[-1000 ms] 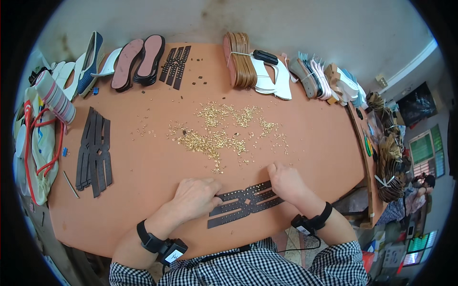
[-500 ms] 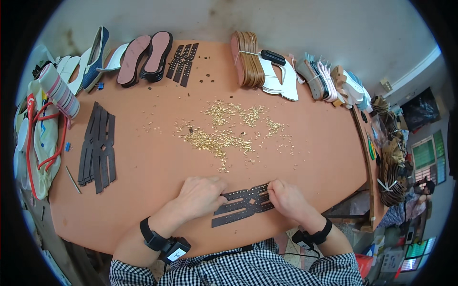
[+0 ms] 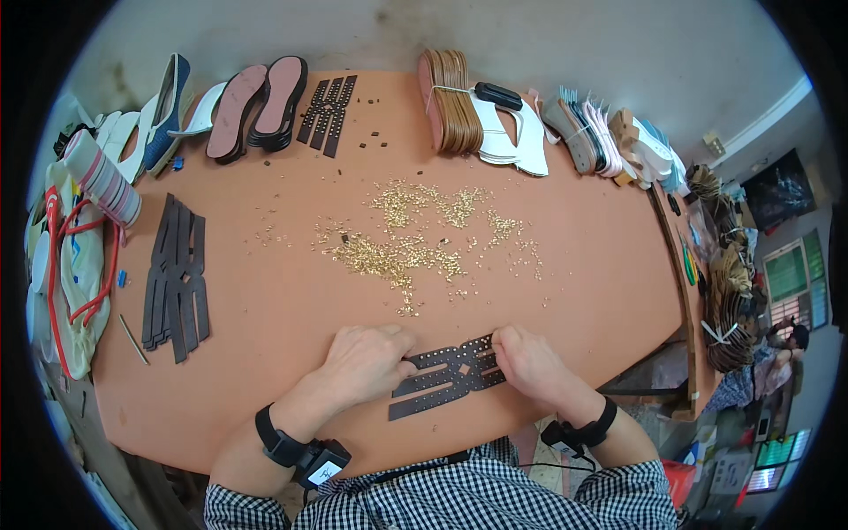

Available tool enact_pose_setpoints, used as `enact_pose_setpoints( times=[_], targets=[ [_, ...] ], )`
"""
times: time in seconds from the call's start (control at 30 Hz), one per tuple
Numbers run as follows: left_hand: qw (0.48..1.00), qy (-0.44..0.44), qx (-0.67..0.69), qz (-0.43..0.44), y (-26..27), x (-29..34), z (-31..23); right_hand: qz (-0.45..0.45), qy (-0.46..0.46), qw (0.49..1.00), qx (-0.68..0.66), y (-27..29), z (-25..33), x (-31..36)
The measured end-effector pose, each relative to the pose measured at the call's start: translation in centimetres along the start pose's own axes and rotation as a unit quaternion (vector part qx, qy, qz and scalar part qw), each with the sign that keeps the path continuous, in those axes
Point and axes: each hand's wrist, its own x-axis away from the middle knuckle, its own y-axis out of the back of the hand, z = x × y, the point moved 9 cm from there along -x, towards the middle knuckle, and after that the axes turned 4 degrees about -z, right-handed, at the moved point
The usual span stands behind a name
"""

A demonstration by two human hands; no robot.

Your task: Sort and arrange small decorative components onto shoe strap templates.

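A dark brown slotted shoe-upper piece [image 3: 430, 403] lies on the table in front of me, with rows of small holes, a diamond cut-out in its middle and shiny studs along its upper strips. My left hand [image 3: 367, 360] is closed at its upper left end, thumb and fingertips on the strip. At the upper right end my right hand [image 3: 532, 362] pinches the edge with curled fingers. Whether a loose stud is between those fingertips is hidden. Beyond the hands, many small gold studs [image 3: 375, 258] are scattered in loose heaps.
A stack of similar dark pieces [image 3: 187, 305] lies at the left, near a thin metal rod [image 3: 134, 339]. One studded piece [image 3: 328, 115] sits at the back beside pink-topped soles [image 3: 281, 99]. Bundled brown soles [image 3: 457, 106] and white shoe parts [image 3: 532, 141] stand farther right.
The whole view has shifted slightly. Both hands stay at the same ends of the shoe-upper piece, with the right fingers barely moved along its upper right end.
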Motion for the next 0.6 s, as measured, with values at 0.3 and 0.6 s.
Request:
enact_pose_setpoints(
  times=[0.3, 0.6],
  targets=[
    [1.0, 0.006, -0.006, 0.006, -0.21, -0.07, 0.12, 0.033, -0.004, 0.999, 0.004, -0.28, -0.1, -0.15],
    [1.0, 0.002, -0.001, 0.0, -0.03, -0.04, 0.0, 0.041, 0.011, 0.998, 0.056, -0.54, 0.59, -0.12]
  ],
)
